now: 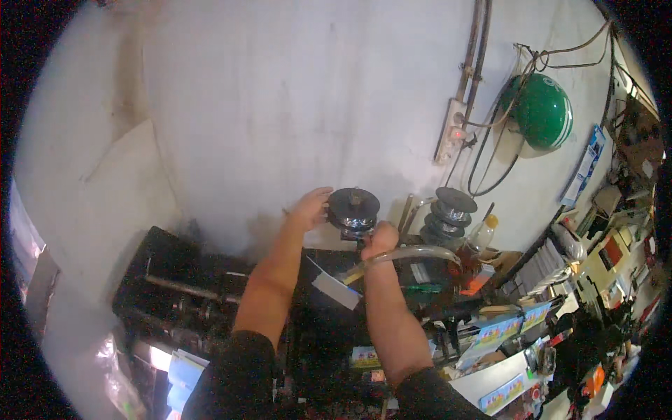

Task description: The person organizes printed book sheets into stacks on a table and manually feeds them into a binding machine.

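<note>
A dark spool (354, 207) wound with shiny wire stands at the middle, on a machine against the wall. My left hand (313, 208) is at the spool's left side, its fingers curved against the rim. My right hand (381, 239) is closed just below the spool's right edge, and what its fingers hold is hidden. A clear curved hose (413, 252) passes over my right wrist. Similar wire spools (448, 213) are stacked to the right. Between my forearms a white card (336, 290) lies tilted on the dark machine (189, 280).
A green helmet (542, 112) hangs on the wall beside a white power strip (450, 131) with dangling cables. A bottle with a yellow cap (483, 233) stands right of the spools. Stacked papers and printed sheets (490, 339) crowd the right side.
</note>
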Demonstrator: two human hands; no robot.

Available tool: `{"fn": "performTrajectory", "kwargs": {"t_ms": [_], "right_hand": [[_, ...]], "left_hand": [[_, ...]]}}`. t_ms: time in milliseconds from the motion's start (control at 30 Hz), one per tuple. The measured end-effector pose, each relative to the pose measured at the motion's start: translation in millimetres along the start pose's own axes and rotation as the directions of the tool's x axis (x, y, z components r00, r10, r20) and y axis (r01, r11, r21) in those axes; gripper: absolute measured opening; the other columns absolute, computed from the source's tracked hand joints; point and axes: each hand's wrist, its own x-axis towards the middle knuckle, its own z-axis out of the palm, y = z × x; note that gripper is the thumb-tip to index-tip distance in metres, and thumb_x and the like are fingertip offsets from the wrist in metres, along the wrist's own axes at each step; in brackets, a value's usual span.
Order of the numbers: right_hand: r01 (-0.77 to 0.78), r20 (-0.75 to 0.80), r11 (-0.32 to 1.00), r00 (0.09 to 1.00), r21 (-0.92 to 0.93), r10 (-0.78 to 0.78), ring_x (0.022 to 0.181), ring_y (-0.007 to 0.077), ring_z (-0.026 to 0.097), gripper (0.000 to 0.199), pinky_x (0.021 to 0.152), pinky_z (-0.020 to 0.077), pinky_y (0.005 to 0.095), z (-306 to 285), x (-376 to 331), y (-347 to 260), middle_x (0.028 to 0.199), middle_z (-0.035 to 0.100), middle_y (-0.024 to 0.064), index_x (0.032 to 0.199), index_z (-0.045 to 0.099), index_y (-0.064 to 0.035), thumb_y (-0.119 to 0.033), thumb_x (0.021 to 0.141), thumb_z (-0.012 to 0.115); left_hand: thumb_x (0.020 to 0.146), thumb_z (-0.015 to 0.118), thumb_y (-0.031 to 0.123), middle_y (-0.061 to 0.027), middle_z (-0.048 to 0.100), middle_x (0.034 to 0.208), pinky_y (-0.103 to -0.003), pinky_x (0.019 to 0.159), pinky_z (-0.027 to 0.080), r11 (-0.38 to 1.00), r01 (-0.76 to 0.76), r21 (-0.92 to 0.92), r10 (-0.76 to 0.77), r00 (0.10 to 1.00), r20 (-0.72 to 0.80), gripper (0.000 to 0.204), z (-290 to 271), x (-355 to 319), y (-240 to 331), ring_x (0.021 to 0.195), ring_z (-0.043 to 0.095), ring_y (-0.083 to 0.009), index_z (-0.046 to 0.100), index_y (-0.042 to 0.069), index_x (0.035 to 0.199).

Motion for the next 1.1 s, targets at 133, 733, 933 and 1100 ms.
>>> {"fn": "performTrajectory", "kwargs": {"t_ms": [133, 733, 933, 1100], "right_hand": [[-0.014, -0.015, 0.964, 1.000, 0.264, 0.019, 0.074, 0.0150, 0.054, 0.006, 0.061, 0.0481, 0.0334, 0, -17, 0, 0.078, 0.051, 0.0054, 0.085, 0.054, -0.0096, -0.011, 0.084, 0.049], [0.285, 0.960, 0.938, 0.139, 0.196, -0.242, 0.129, 0.0303, 0.042, 0.050, 0.108, 0.0335, 0.0401, -219, -300, -162, 0.142, 0.040, 0.0169, 0.137, 0.041, -0.0064, -0.025, 0.093, 0.055], [0.283, 0.987, 0.946, 0.071, -0.157, 0.143, 0.126, 0.0353, 0.045, 0.053, 0.106, 0.0358, 0.0434, -399, -309, -163, 0.135, 0.048, 0.0177, 0.136, 0.043, -0.0076, -0.029, 0.090, 0.059], [0.705, 0.742, 0.632, 0.228, 0.320, -0.631, 0.100, 0.0298, 0.060, 0.034, 0.089, 0.0465, 0.0387, -515, -305, -252, 0.113, 0.063, 0.0084, 0.106, 0.062, -0.0137, -0.028, 0.076, 0.069]], "left_hand": [[0.093, 0.055, 0.030, -0.0033, 0.057, 0.114, -0.040, 0.073, 0.051, 0.997, 0.037, -0.066, -0.038, 0.999, -0.011, 0.044, 9, -7, 3, 0.095, 0.056, -0.0216, 0.046, 0.018, 0.133], [0.096, 0.048, 0.028, -0.0099, 0.058, 0.122, -0.040, 0.086, 0.047, 0.938, -0.306, 0.163, 0.338, 0.911, -0.234, 0.042, -7, -168, 61, 0.104, 0.059, -0.0243, 0.043, 0.011, 0.134], [0.094, 0.053, 0.030, -0.0077, 0.063, 0.110, -0.032, 0.081, 0.047, 0.825, -0.447, 0.344, 0.561, 0.584, -0.586, 0.039, 78, -318, 75, 0.095, 0.060, -0.0192, 0.050, 0.009, 0.126], [0.095, 0.053, 0.021, -0.0068, 0.063, 0.094, -0.027, 0.068, 0.046, 0.744, -0.488, 0.455, 0.666, 0.499, -0.554, 0.027, 170, -403, 5, 0.081, 0.058, -0.0142, 0.057, 0.001, 0.112]]}}
